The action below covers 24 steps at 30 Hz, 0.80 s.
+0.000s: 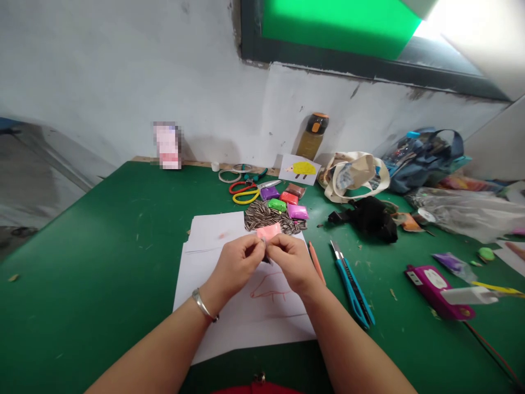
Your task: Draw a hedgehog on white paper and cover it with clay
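My left hand and my right hand meet above the white paper, thumbs and fingertips pinched together. Something small and greyish shows between the fingertips, with a dark bit below; I cannot make out what it is. Right behind the fingertips is a pink packet; whether the fingers touch it is unclear. Under my hands the paper carries a red outline drawing of an animal, partly covered by my right hand. Striped sunflower seeds lie in a pile beyond the paper.
Green, purple, red, brown and violet packets lie by the seeds. Scissors and pliers lie behind. An orange pen and blue utility knife are right of the paper. A hedgehog picture, bottle, bags and magenta device stand farther out.
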Tool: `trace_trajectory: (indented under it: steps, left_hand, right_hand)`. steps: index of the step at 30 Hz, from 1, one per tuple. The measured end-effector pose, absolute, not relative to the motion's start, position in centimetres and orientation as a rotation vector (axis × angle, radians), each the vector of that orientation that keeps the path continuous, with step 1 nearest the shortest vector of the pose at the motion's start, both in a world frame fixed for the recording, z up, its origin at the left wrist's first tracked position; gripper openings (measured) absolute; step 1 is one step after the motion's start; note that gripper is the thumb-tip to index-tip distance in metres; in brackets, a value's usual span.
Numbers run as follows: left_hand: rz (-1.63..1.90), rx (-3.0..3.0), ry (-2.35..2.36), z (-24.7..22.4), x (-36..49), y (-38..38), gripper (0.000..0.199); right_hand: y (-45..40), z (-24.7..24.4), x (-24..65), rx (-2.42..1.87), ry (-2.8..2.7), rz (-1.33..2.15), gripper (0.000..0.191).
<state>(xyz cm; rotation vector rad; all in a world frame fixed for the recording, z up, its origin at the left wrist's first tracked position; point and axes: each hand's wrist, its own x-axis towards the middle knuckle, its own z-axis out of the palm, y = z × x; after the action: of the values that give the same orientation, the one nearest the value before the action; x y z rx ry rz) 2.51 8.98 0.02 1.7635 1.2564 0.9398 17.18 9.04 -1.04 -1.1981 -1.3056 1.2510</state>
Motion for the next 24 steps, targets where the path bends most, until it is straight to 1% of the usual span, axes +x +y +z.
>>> trace_trajectory:
  steps: [4,9,12,15,18,21,24]
  left_hand:
    - [0.875,1.704,1.201,0.4,1.9,9.4,0.023]
    - [0.793,1.713,1.144,0.2,1.7,9.4,0.028]
    - [0.826,1.824,1.213,0.1,2.1,9.2,0.029]
    - [0.910,1.921,1.299,0.1,2.6,8.9,0.027]
    - [0.973,1.952,1.362,0.1,3.0,8.7,0.025]
    - [1.000,1.960,1.380,0.0,3.1,8.6,0.025]
    - [0.995,1.963,1.353,-0.1,2.8,8.7,0.026]
  right_hand:
    - [8.9,-0.7,17.9,-1.105,-1.421,1.363,0.013]
    - [8.9,-0.8,17.8,-1.030,-1.384,1.440,0.012]
    - [8.8,-1.0,17.1,-1.185,-1.417,1.281,0.015]
    - [8.6,-1.1,16.3,-1.364,-1.546,0.911,0.020]
    - [8.6,-1.2,15.8,-1.399,-1.612,0.627,0.020]
    - [8.7,-1.3,15.9,-1.403,-1.582,0.639,0.021]
    - [8.9,-1.1,16.7,-1.369,-1.620,0.811,0.021]
